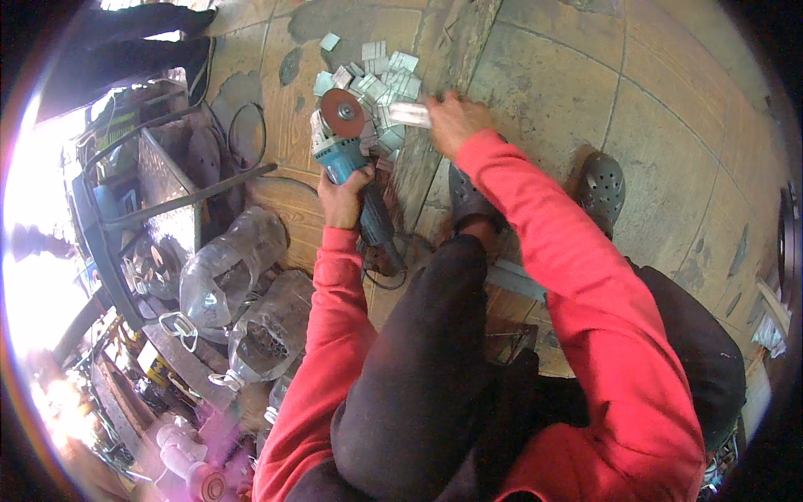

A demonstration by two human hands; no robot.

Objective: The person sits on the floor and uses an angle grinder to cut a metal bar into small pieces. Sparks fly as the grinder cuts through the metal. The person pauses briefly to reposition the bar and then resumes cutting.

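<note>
My left hand (341, 199) grips the body of a blue angle grinder (339, 151), its reddish disc (343, 113) facing up. My right hand (452, 121) holds a small flat silver metal piece (410, 115) just right of the disc. Both hover over a pile of several cut silver metal pieces (381, 84) on the tiled floor. A long worn wooden plank (435, 92) lies under my right hand. Red sleeves cover both arms, and my dark-trousered knee is below.
My feet in dark perforated clogs (602, 188) rest on the floor tiles. At left stand a perforated metal box (163, 180) with a dark metal frame, cut clear plastic bottles (226, 268) holding parts, and cluttered tools. Another person's dark-clothed legs (125, 42) are at top left.
</note>
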